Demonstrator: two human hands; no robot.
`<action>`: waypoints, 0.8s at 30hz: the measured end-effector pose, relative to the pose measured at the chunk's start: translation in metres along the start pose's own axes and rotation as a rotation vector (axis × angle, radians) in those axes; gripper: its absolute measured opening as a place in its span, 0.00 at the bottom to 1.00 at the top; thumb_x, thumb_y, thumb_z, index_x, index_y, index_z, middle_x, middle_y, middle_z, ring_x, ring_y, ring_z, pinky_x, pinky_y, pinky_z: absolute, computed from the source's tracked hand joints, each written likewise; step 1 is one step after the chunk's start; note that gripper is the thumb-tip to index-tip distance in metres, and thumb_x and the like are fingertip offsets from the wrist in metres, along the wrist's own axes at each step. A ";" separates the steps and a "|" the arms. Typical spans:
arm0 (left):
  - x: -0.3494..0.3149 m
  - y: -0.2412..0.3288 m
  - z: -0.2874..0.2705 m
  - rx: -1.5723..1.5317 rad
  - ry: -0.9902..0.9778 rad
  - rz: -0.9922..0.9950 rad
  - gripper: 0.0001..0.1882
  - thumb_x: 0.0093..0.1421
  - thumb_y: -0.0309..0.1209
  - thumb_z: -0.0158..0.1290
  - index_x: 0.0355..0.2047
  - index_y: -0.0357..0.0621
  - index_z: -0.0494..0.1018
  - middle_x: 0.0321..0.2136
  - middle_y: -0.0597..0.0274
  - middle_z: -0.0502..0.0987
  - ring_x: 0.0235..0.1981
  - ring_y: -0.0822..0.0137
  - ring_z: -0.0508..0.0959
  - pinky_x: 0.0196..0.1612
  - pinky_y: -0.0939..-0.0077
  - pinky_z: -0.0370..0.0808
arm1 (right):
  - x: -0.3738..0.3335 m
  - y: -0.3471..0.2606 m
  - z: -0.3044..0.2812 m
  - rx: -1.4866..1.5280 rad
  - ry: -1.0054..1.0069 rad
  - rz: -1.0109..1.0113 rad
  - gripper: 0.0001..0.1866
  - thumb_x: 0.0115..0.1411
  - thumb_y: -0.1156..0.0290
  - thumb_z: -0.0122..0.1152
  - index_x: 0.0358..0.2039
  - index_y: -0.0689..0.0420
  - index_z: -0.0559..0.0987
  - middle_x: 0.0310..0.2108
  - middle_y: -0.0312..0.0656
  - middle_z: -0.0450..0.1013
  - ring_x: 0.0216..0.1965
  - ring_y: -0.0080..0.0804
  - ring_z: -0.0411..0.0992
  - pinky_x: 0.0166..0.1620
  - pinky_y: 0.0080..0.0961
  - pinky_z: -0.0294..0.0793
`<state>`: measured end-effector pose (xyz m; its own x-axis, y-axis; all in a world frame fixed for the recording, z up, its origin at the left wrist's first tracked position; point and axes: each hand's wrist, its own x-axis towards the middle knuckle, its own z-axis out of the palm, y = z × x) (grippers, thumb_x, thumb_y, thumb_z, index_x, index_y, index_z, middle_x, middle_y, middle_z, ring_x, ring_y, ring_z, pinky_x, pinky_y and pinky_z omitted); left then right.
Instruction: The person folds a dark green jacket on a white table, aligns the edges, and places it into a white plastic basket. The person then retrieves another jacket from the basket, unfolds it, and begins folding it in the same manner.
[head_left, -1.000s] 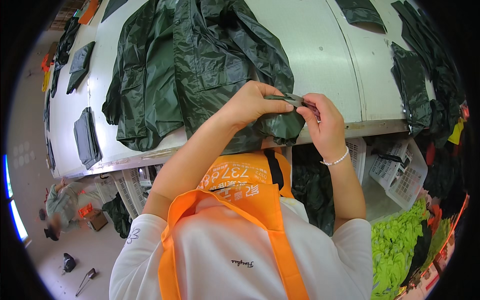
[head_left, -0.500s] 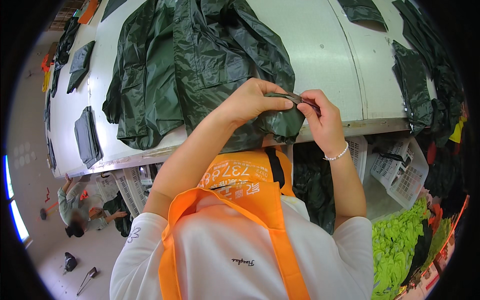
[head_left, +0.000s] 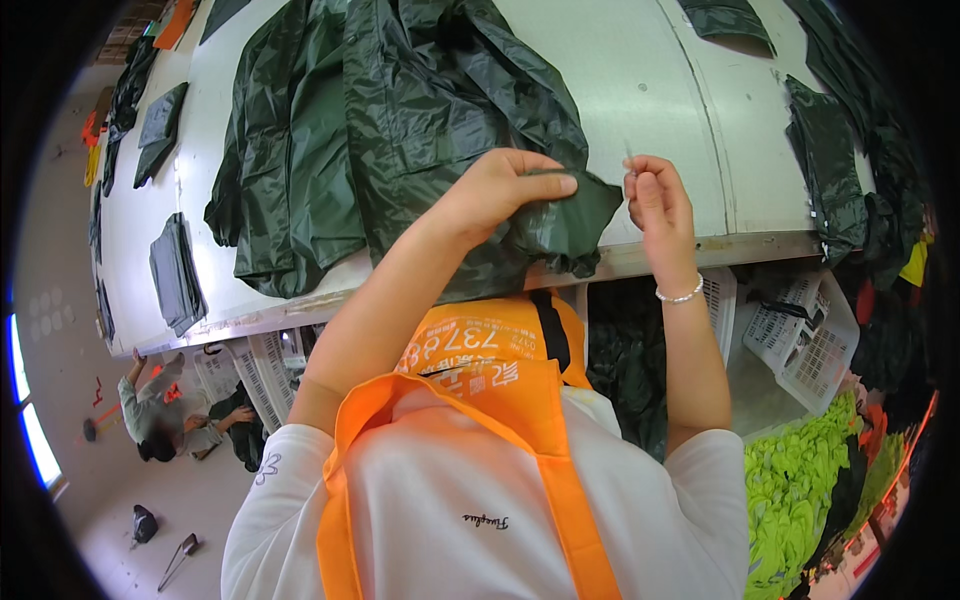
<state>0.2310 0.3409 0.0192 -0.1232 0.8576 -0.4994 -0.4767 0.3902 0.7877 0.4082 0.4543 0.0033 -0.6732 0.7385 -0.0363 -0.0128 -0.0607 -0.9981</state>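
A dark green camouflage rain jacket (head_left: pixel 400 130) lies spread over the pale table, its near edge hanging at the front. My left hand (head_left: pixel 505 190) pinches a fold of it between thumb and fingers, and the pinched corner points to the right. Just right of that corner, apart from the cloth, my right hand (head_left: pixel 655 195) is raised with thumb and fingers closed. Something thin, pale and blurred sticks up from its fingertips; its kind cannot be made out.
Folded dark garments (head_left: pixel 175 275) lie at the table's left, and more (head_left: pixel 830 170) at the right. White plastic baskets (head_left: pixel 800 345) stand below the front edge. Bright lime garments (head_left: pixel 795 490) are heaped at lower right. Another person (head_left: pixel 165 415) is at far left.
My right hand has drawn away from the cloth, up and to the right. The cloth corner held by my left hand now stands out free. The other person's arm has shifted.
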 end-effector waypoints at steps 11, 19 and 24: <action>0.022 0.006 0.000 -0.440 0.139 -0.064 0.12 0.58 0.31 0.53 0.35 0.32 0.73 0.33 0.55 0.78 0.33 0.66 0.79 0.39 0.73 0.76 | -0.018 -0.018 0.008 -0.080 -0.107 -0.122 0.18 0.46 0.77 0.70 0.38 0.58 0.75 0.32 0.26 0.67 0.19 0.09 0.48 0.22 0.08 0.49; 0.020 0.007 0.001 -0.398 0.079 -0.035 0.14 0.60 0.34 0.52 0.38 0.33 0.73 0.36 0.55 0.78 0.37 0.66 0.79 0.44 0.72 0.75 | 0.022 0.025 -0.025 0.032 -0.128 0.212 0.26 0.51 0.73 0.66 0.51 0.61 0.72 0.34 0.30 0.71 0.22 0.10 0.56 0.26 0.09 0.57; 0.013 0.011 0.005 -0.454 -0.011 0.060 0.17 0.56 0.30 0.55 0.42 0.31 0.69 0.37 0.55 0.77 0.37 0.66 0.78 0.44 0.74 0.75 | 0.023 0.041 -0.011 0.071 -0.168 0.120 0.16 0.52 0.73 0.64 0.41 0.60 0.75 0.30 0.30 0.71 0.25 0.12 0.60 0.28 0.13 0.62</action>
<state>0.2285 0.3586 0.0234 -0.1541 0.8788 -0.4516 -0.8024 0.1554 0.5762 0.4000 0.4762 -0.0387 -0.7867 0.6013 -0.1400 0.0270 -0.1929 -0.9808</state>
